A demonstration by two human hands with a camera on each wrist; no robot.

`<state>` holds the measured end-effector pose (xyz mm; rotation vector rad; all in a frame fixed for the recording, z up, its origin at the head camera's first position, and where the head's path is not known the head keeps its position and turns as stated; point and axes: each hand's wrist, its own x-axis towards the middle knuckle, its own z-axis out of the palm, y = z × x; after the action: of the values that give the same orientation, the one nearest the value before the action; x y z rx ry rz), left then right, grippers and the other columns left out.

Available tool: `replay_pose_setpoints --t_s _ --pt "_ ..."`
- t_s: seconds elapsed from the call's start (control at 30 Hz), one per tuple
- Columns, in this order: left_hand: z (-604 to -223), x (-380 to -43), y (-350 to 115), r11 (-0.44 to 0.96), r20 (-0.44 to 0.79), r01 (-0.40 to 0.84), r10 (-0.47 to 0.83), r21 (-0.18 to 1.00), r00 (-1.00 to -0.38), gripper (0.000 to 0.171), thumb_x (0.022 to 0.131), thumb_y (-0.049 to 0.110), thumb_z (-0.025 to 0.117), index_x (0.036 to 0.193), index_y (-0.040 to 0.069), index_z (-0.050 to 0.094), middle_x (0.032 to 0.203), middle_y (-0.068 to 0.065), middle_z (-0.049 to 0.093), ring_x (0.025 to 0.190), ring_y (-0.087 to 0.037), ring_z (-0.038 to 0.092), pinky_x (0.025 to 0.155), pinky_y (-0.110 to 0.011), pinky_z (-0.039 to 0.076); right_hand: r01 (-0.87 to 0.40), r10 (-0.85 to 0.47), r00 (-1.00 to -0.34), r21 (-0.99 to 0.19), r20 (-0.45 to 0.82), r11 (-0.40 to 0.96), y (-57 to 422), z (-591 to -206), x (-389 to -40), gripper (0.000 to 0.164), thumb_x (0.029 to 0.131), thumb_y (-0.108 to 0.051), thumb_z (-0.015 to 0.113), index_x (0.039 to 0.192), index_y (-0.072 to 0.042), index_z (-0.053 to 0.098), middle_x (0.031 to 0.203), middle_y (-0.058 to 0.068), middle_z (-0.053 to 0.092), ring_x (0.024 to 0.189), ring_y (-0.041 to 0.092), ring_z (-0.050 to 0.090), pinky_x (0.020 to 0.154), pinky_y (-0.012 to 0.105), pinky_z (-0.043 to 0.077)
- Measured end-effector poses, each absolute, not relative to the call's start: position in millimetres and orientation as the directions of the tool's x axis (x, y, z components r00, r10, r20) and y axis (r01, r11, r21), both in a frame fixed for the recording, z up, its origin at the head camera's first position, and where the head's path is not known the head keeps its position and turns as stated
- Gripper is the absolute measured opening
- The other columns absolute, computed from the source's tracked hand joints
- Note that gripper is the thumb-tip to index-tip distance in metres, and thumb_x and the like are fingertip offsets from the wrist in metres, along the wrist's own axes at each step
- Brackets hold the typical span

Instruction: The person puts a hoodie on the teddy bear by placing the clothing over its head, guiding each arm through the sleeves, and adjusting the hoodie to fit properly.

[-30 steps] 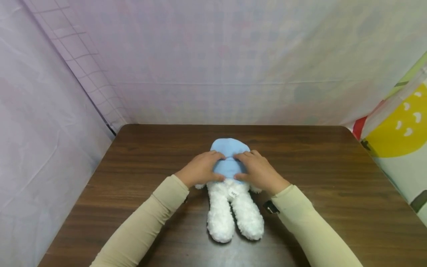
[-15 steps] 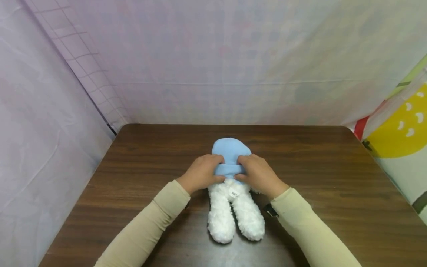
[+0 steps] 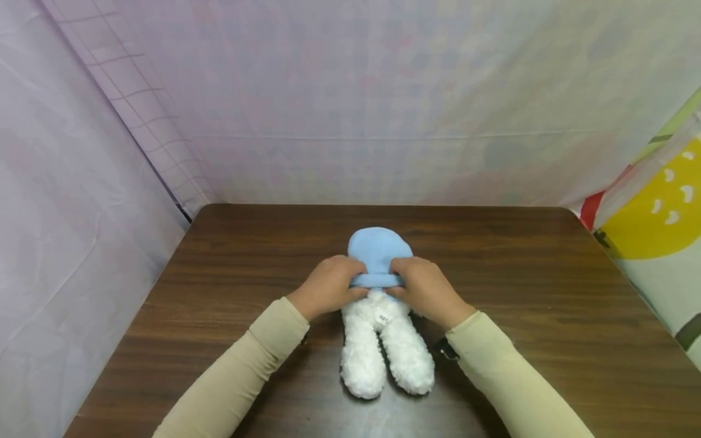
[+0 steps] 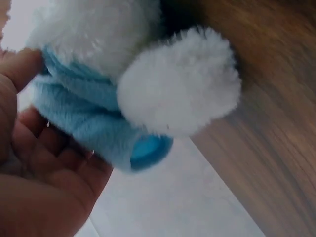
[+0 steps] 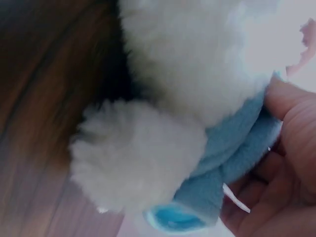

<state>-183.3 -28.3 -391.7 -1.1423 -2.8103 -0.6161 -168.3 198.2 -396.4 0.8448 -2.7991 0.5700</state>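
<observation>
A white fluffy plush toy [image 3: 362,365] lies on the table, its two legs pointing to the near edge and a small white tag between them. Light-blue cloth [image 3: 378,249] covers its upper part, with a folded band running across between the hands. My left hand [image 3: 330,285] pinches the left end of this fold between thumb and fingers. The right hand [image 3: 429,289] grips the other end in the same way. In the left wrist view, the blue cloth [image 4: 94,123] bunches beside a round white paw [image 4: 180,84]. Another paw [image 5: 138,155] shows in the right wrist view.
The dark wooden table [image 3: 246,243] has rounded far corners. Pale patterned curtains [image 3: 356,109] hang behind it and on the left. A cloth with a yellow print [image 3: 657,213] hangs at the right.
The hands have shifted slightly toward the near side. They have folded the blue cloth into a narrow band, which now lies closer to the toy's legs. The toy has hardly moved.
</observation>
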Motion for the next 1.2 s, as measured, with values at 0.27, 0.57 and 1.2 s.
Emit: replay_pose_setpoints --t_s 0.27,0.57,1.2 --pt "-383.6 -190.8 -32.2 0.63 0.106 0.561 0.609 0.537 -0.786 0.045 0.105 0.031 0.05 0.064 0.016 0.055 0.067 0.002 0.048 0.06 -0.012 0.043 0.061 -0.029 0.04 -0.566 -0.484 -0.823 -0.349 0.297 0.747 208.1 -394.7 -171.0 0.021 0.092 -0.027 0.072 0.081 -0.016 0.059 0.076 -0.006 0.05 0.061 0.008 0.044 0.058 0.029 0.042" --pt "-391.1 -192.9 -18.1 0.715 0.134 0.518 0.522 0.469 -0.842 0.035 0.096 0.038 0.066 0.116 0.01 0.059 0.109 -0.004 0.052 0.096 -0.017 0.053 0.083 -0.033 0.048 -0.47 -0.396 -0.882 -0.4 0.256 0.787 204.4 -394.4 -178.4 0.034 0.092 -0.026 0.073 0.112 -0.003 0.058 0.103 0.011 0.051 0.08 0.022 0.054 0.07 0.037 0.049" --pt "-393.2 -185.4 -16.3 0.729 0.237 0.574 0.523 0.374 -0.819 0.033 0.098 0.034 0.063 0.112 0.006 0.074 0.138 -0.013 0.05 0.123 -0.03 0.048 0.099 -0.04 0.045 -0.507 -0.416 -0.852 -0.298 0.318 0.809 197.1 -397.1 -177.3 0.018 0.093 -0.023 0.071 0.093 -0.005 0.071 0.133 0.027 0.051 0.118 0.046 0.051 0.095 0.055 0.044"
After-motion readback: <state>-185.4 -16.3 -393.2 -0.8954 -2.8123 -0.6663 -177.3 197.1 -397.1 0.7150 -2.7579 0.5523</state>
